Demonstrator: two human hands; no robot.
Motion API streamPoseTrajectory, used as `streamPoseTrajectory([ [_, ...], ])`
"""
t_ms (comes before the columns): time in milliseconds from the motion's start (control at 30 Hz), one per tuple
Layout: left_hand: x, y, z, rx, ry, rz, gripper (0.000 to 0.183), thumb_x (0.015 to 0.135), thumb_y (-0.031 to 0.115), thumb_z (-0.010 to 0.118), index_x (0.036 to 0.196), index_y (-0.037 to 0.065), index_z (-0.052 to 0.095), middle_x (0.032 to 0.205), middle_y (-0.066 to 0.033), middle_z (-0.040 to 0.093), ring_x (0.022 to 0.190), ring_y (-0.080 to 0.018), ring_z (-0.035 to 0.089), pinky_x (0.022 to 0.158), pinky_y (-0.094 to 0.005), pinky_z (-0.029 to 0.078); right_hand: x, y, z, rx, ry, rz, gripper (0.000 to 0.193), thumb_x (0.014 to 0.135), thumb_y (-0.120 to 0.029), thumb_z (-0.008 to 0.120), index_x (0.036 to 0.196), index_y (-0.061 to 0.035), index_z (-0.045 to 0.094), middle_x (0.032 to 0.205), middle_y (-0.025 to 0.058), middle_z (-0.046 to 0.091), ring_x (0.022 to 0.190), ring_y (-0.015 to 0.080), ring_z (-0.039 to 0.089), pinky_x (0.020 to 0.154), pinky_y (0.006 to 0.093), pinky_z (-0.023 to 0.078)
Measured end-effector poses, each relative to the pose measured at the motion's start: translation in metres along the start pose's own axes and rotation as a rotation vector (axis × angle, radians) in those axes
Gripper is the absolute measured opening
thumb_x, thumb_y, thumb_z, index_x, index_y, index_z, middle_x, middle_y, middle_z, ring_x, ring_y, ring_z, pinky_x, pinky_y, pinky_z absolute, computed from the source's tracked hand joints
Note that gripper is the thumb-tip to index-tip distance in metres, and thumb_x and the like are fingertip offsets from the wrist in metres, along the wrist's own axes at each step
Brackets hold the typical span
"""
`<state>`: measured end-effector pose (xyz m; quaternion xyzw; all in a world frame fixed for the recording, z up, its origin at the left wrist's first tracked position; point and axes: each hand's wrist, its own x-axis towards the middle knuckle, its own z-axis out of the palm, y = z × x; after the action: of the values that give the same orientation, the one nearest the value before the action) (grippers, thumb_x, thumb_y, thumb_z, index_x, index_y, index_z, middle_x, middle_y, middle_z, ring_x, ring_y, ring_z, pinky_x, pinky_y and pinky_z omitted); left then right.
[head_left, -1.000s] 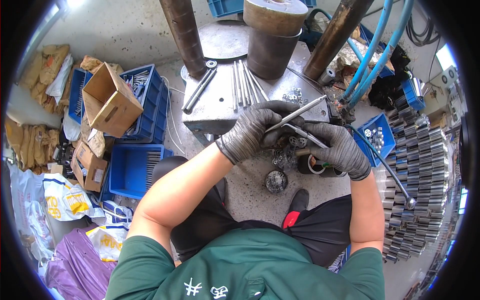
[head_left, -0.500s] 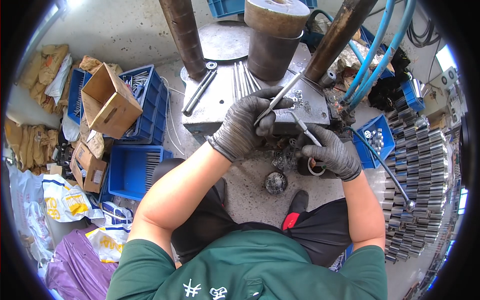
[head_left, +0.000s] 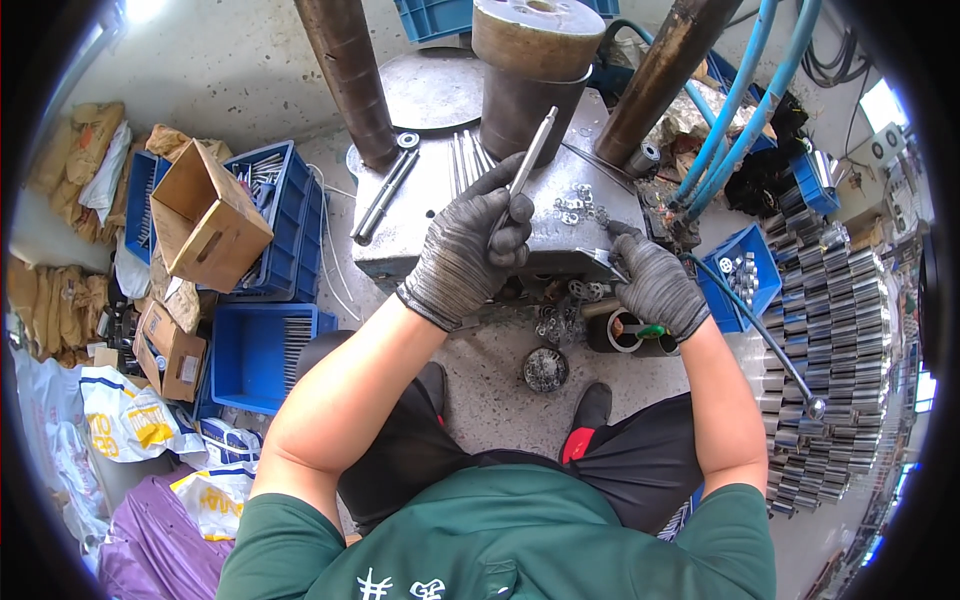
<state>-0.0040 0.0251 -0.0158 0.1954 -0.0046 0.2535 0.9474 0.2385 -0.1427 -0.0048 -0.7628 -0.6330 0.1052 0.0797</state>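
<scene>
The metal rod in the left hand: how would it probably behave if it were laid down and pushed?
The metal rod looks straight and metallic, so it is probably stiff and rather heavy for its size. Its slim, seemingly round shape suggests it could roll on the flat metal table. The smooth-looking surface might also be somewhat slippery.

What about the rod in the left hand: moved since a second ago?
Yes: the rod in the left hand has swung leftward and up the picture. Its tip, earlier right of the dark cylinder, now overlaps it in view.
</scene>
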Motion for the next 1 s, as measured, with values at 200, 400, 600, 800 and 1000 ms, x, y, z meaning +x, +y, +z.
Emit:
streamPoseTrajectory([
  [200, 0.004, 0.002, 0.002, -0.049, 0.048, 0.008, 0.051, 0.099, 0.007, 0.059, 0.148, 0.001, 0.045, 0.108, -0.0141, 0.070, 0.050, -0.0063, 0.045, 0.042, -0.0197, 0.042, 0.013, -0.004, 0.006, 0.010, 0.199, -0.163, 0.039, 0.076, -0.010, 0.069, 0.114, -0.0012, 0.064, 0.137, 0.0268, 0.061, 0.105, 0.0432, 0.068, 0.094, 0.0488, 0.056],
  [400, 0.003, 0.005, 0.007, 0.223, 0.079, 0.066, 0.052, 0.092, 0.007, 0.061, 0.142, 0.001, 0.048, 0.107, -0.0125, 0.070, 0.048, -0.0034, 0.044, 0.040, -0.0178, 0.039, 0.030, -0.031, 0.036, 0.023, 0.221, -0.281, 0.040, 0.075, -0.008, 0.069, 0.115, -0.0005, 0.065, 0.136, 0.0253, 0.062, 0.099, 0.0429, 0.068, 0.089, 0.0498, 0.056],
  [600, 0.004, 0.010, -0.001, 0.123, 0.085, -0.022, 0.049, 0.095, 0.014, 0.059, 0.140, 0.000, 0.047, 0.105, -0.0162, 0.072, 0.049, -0.0068, 0.050, 0.041, -0.0210, 0.043, 0.044, -0.040, 0.049, -0.038, 0.373, -0.368, 0.035, 0.076, -0.007, 0.072, 0.110, -0.0015, 0.065, 0.121, 0.0229, 0.067, 0.097, 0.0425, 0.067, 0.087, 0.0504, 0.054],
  [800, 0.001, 0.007, 0.003, 0.233, 0.134, 0.103, 0.041, 0.099, 0.022, 0.062, 0.134, 0.000, 0.057, 0.111, -0.0181, 0.074, 0.071, -0.0171, 0.066, 0.061, -0.0286, 0.053, 0.046, -0.040, 0.055, -0.035, 0.469, -0.436, 0.020, 0.074, -0.007, 0.070, 0.093, -0.0044, 0.063, 0.089, 0.0166, 0.065, 0.085, 0.0396, 0.063, 0.076, 0.0531, 0.050],
  [1000, 0.001, 0.002, 0.004, 0.520, 0.233, 0.097, 0.037, 0.091, 0.007, 0.069, 0.126, 0.004, 0.059, 0.113, -0.0140, 0.069, 0.077, -0.0129, 0.065, 0.064, -0.0252, 0.054, 0.035, -0.047, 0.056, 0.947, 0.475, 0.012, 0.016, 0.085, 0.000, 0.071, 0.096, -0.0064, 0.062, 0.088, 0.0044, 0.065, 0.081, 0.0146, 0.062, 0.078, 0.0299, 0.053],
])
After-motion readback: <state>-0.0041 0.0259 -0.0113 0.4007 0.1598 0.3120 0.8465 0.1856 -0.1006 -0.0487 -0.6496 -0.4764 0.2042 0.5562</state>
